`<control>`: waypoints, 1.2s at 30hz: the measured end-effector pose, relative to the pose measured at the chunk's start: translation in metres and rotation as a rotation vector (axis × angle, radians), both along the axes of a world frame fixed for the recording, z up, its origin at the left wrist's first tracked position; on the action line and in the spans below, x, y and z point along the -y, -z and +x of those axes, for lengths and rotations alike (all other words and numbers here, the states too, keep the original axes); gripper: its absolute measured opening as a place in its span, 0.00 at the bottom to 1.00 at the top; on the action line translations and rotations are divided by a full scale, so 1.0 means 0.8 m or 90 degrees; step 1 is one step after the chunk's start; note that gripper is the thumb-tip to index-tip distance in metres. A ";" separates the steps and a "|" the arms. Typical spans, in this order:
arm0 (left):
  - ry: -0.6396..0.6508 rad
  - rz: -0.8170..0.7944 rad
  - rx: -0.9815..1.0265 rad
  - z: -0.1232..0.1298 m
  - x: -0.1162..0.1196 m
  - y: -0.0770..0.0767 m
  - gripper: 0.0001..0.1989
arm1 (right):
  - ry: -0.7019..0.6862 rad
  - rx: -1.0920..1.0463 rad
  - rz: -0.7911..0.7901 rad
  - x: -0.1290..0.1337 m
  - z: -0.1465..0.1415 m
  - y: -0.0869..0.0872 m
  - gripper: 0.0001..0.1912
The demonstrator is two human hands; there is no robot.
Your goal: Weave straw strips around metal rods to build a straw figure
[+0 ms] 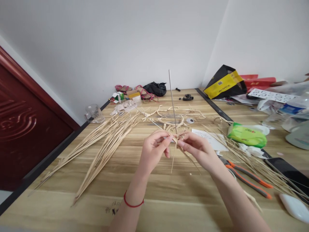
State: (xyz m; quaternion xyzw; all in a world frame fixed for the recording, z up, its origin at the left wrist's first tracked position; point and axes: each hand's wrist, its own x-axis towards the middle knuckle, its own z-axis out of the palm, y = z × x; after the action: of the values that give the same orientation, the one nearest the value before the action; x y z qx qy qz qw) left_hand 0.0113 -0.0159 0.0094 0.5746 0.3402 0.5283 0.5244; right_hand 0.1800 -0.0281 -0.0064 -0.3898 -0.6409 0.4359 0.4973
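Dry, matt straw strips (177,141) sit pinched between both grips, against a thin, shiny metal rod (172,96). Beneath them the surface (149,180) is smooth, pale wood-grain laminate.

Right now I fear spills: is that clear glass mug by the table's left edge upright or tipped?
Tipped: the clear glass mug lies on its side.

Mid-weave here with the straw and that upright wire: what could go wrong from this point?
1. The thin wire stands upright between the left hand and right hand, its tip pointing up toward the face; leaning in could risk a poke.
2. The straw strips pinched at the fingertips look thin and may split or slip loose.
3. The pliers lie close by the right forearm and could get knocked.
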 end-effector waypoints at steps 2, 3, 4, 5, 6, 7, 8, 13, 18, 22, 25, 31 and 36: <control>0.003 0.004 -0.003 -0.001 0.000 0.000 0.08 | 0.004 -0.007 -0.021 0.002 -0.001 -0.002 0.12; 0.001 0.006 0.000 -0.002 -0.001 0.000 0.08 | 0.006 -0.011 -0.030 0.003 -0.001 -0.003 0.12; -0.004 0.009 0.004 -0.002 -0.001 0.001 0.08 | 0.008 -0.012 -0.037 0.003 -0.002 -0.004 0.12; -0.010 0.011 0.008 -0.002 -0.002 0.001 0.08 | 0.012 -0.011 -0.040 0.004 -0.002 -0.004 0.11; -0.017 0.012 0.012 -0.001 -0.002 0.002 0.07 | 0.015 -0.010 -0.041 0.004 -0.003 -0.004 0.11; -0.023 0.014 0.015 -0.001 -0.003 0.003 0.07 | 0.019 -0.008 -0.041 0.004 -0.003 -0.004 0.11; -0.028 0.015 0.016 0.000 -0.003 0.004 0.07 | 0.021 -0.008 -0.040 0.003 -0.004 -0.004 0.11; -0.029 0.025 0.020 0.004 -0.004 0.011 0.08 | 0.014 -0.041 -0.043 0.002 -0.006 -0.001 0.10; -0.019 0.009 0.023 0.005 -0.003 0.011 0.08 | 0.001 -0.047 -0.033 0.001 -0.005 0.000 0.11; -0.006 0.001 0.039 0.009 0.000 0.008 0.09 | -0.006 -0.022 -0.006 0.000 -0.002 0.000 0.11; -0.006 -0.005 0.037 0.010 0.001 0.006 0.09 | -0.009 -0.016 0.008 0.000 -0.001 0.000 0.11; 0.052 0.006 0.007 0.001 -0.001 0.005 0.12 | -0.008 -0.036 0.004 0.002 -0.001 -0.008 0.11; 0.068 0.012 0.000 -0.002 -0.002 0.002 0.13 | -0.015 -0.027 -0.029 0.004 0.002 -0.011 0.13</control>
State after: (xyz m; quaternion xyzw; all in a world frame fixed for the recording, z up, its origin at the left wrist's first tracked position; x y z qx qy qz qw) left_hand 0.0098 -0.0145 0.0079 0.5966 0.3041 0.5031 0.5464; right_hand 0.1813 -0.0316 0.0021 -0.3846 -0.6244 0.4644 0.4965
